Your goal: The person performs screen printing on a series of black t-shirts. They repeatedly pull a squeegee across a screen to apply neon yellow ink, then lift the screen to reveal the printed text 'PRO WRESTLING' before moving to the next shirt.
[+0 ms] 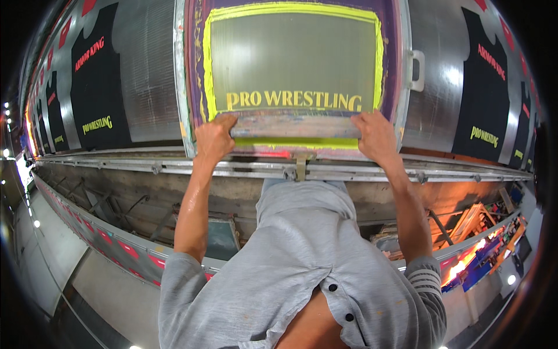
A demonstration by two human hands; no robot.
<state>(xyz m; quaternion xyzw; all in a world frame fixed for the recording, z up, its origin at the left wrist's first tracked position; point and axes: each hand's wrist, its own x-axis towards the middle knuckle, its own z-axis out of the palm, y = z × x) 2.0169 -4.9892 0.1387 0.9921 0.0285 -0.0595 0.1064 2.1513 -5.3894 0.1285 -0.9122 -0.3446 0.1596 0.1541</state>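
A screen-printing frame (pixel 401 70) with a purple border and a yellow-edged mesh lies on the long table in front of me. A wide squeegee (pixel 293 125) rests across its near end, above a strip of yellow-green ink (pixel 296 142). My left hand (pixel 214 136) grips the squeegee's left end. My right hand (pixel 375 135) grips its right end. Yellow lettering shows in the mesh just beyond the squeegee.
Black shirts with red and yellow print lie flat along the table, one to the left (pixel 96 75) and one to the right (pixel 485 87), with more further off on both sides. A metal rail (pixel 174 168) runs along the table's near edge. Shelves and clutter sit underneath.
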